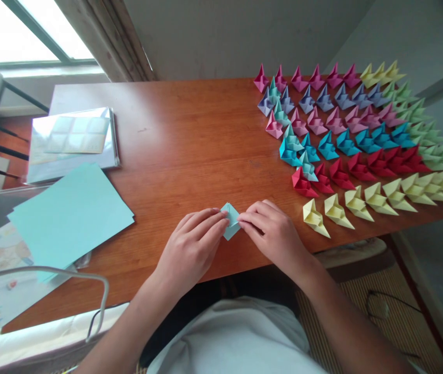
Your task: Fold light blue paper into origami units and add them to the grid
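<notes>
Between my hands, near the table's front edge, lies a small piece of folded light-teal paper (pixel 230 227) with a diamond outline and visible crease lines. My left hand (pixel 195 243) is closed, its fingertips pressed together on the paper's left side. The paper's right corner is pinched between the thumb and fingers of my right hand (pixel 271 228). Parts of the paper's left side are hidden under my left fingertips. Close by on the right stands a pale-yellow folded paper boat-like figure (pixel 313 218), apart from my right hand.
Rows of folded paper figures in pink (pixel 316 79), purple (pixel 324 98), blue (pixel 327 146), red (pixel 340 174) and green (pixel 435 135) fill the right of the wooden table (pixel 190 135). Large teal sheets (pixel 73 218) and plastic-covered packs (pixel 73 140) lie left. A grey cable-like tube (pixel 69 271) curves at front left.
</notes>
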Demonstrator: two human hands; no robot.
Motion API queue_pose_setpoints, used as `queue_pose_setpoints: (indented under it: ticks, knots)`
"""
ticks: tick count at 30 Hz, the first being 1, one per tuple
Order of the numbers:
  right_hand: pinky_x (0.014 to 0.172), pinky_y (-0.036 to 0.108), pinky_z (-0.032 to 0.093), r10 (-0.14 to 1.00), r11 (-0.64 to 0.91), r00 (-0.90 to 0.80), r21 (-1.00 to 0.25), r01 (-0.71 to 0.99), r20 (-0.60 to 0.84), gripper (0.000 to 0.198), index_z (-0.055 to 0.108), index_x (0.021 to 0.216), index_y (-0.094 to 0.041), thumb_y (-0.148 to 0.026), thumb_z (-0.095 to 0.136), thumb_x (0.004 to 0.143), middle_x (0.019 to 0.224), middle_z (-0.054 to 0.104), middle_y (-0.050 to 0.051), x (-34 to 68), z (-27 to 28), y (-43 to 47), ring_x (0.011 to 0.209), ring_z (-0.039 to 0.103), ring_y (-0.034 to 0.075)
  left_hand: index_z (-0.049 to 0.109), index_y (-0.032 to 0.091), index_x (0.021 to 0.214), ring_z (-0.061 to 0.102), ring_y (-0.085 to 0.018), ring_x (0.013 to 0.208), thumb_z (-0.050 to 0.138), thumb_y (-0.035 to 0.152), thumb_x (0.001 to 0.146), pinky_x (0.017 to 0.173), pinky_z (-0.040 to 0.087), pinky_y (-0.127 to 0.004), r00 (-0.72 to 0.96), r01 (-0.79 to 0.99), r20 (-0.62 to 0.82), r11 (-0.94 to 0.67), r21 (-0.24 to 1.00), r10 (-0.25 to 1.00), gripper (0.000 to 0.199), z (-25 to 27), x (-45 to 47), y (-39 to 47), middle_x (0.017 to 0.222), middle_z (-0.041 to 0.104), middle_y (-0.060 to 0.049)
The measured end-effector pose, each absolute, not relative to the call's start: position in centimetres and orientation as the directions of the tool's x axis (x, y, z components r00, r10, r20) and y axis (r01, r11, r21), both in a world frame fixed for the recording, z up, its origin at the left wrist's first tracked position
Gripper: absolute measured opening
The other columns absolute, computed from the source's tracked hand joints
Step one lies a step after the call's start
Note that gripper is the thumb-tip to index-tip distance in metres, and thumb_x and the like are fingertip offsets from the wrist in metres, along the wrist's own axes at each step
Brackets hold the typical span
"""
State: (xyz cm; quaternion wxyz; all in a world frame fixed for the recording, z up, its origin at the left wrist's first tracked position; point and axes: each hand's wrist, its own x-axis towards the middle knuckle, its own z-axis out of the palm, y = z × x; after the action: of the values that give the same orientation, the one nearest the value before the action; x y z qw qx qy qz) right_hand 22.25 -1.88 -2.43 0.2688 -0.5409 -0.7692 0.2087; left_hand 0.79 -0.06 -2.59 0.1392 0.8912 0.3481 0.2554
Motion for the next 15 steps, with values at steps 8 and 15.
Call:
queue_pose_setpoints:
  ticks: [8, 15]
  knots:
    - [0.079, 0.035, 0.048, 0.945, 0.325, -0.270, -0.607, 0.725, 0.185, 0.013, 0.070, 0.096, -0.019, -0.019, 0.057, 0.098, 0.088, 0.065, 0.005, 22.26, -2.30, -2.05, 0.085, 0.056, 0.020, 0.067, 0.018, 0.108, 0.069, -0.019, 0.095, 0.059, 0.009, 0.092, 0.085, 0.054, -0.033, 0.599, 0.521, 0.368, -0.695, 0.496, 0.712, 0.019, -2.13, 1.04, 0.45, 0.101, 0.077, -0.004]
    - [0.081, 0.035, 0.048, 0.946, 0.323, -0.276, -0.598, 0.734, 0.172, 0.014, 0.070, 0.098, -0.019, -0.015, 0.056, 0.096, 0.093, 0.065, 0.006, 21.47, -1.65, -2.06, 0.089, 0.053, 0.021, 0.065, 0.020, 0.113, 0.068, -0.017, 0.087, 0.055, 0.012, 0.095, 0.079, 0.053, -0.029, 0.559, 0.563, 0.317, -0.631, 0.534, 0.766, 0.022, -1.82, 1.32, 0.64, 0.099, 0.074, -0.003]
